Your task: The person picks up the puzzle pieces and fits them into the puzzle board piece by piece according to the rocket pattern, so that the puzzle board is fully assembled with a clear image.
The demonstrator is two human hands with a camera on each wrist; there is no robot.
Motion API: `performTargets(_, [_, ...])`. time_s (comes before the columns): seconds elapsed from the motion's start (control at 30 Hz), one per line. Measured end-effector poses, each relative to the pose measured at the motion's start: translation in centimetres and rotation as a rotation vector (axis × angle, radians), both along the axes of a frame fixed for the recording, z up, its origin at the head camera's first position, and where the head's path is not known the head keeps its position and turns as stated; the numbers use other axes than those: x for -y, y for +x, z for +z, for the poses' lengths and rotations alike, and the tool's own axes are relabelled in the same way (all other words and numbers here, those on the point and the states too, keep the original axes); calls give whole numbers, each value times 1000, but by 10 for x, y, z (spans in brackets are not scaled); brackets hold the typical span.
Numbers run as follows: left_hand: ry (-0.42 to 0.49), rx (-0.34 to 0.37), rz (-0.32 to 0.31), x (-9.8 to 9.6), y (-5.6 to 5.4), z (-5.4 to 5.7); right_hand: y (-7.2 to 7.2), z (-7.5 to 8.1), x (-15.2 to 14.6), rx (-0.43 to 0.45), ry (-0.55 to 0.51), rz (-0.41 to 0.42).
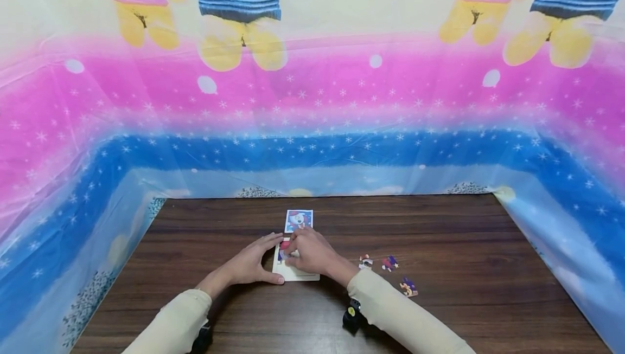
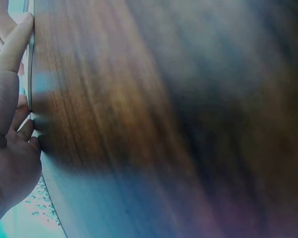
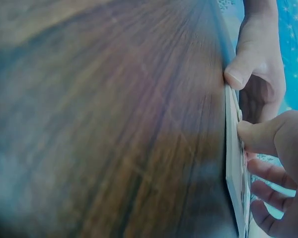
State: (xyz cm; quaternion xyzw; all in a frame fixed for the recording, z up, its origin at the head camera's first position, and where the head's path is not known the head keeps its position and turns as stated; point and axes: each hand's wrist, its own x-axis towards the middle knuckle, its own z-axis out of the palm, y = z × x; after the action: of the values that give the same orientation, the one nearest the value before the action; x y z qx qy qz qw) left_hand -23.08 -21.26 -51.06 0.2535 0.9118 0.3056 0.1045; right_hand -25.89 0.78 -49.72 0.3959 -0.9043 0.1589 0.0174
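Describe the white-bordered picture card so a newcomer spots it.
On the dark brown wooden table, find the cream rectangular board touching the left hand. Beyond its far edge lies the smaller rectangular picture card. Unlike the board, its white border frames a blue-backed picture.

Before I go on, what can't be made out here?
Head view: puzzle board, partly hidden by the right hand, with anything beneath its fingers.
Head view: loose puzzle pieces, pictures too small to read.
Right wrist view: the puzzle board's face, nearly edge-on.
Left wrist view: left hand, cut off by the left edge.
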Motion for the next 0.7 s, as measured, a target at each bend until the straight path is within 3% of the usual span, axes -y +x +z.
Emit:
performTargets(0.23, [1,-5,-5,0,0,1,2,0,2,6,18,-20])
performTargets(0.53, [-5,-8,-3,0,0,1,-4,-2,-1,-11,53,15])
performTargets(0.7, [-2,8,3,0,0,2,-6,-2,-2,19,8,3])
